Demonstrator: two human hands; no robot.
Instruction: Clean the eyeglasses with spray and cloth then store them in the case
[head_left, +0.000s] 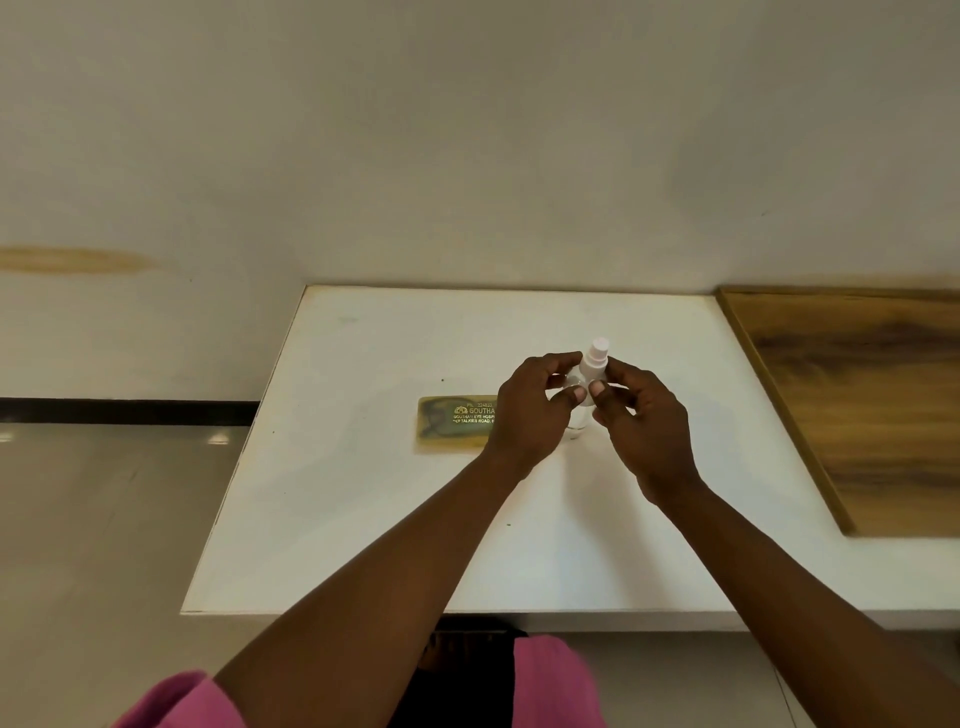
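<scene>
A small clear spray bottle (577, 422) with a white pump top (597, 358) stands upright on the white table (363, 519), between my two hands. My left hand (530, 410) pinches it at the shoulder from the left, thumb and fingertips on a clear rounded part; I cannot tell if that part is a loose cap. My right hand (644, 421) holds the white neck from the right with thumb and forefinger. The eyeglasses case (452, 422), olive-yellow with gold lettering, lies shut and flat just left of my left hand, which covers its right end. No eyeglasses or cloth are in view.
A wooden board (857, 405) lies along the table's right side. The table's back edge meets a pale wall (467, 156), and its left edge drops to a tiled floor (104, 519). My pink clothing (550, 686) shows below the near edge.
</scene>
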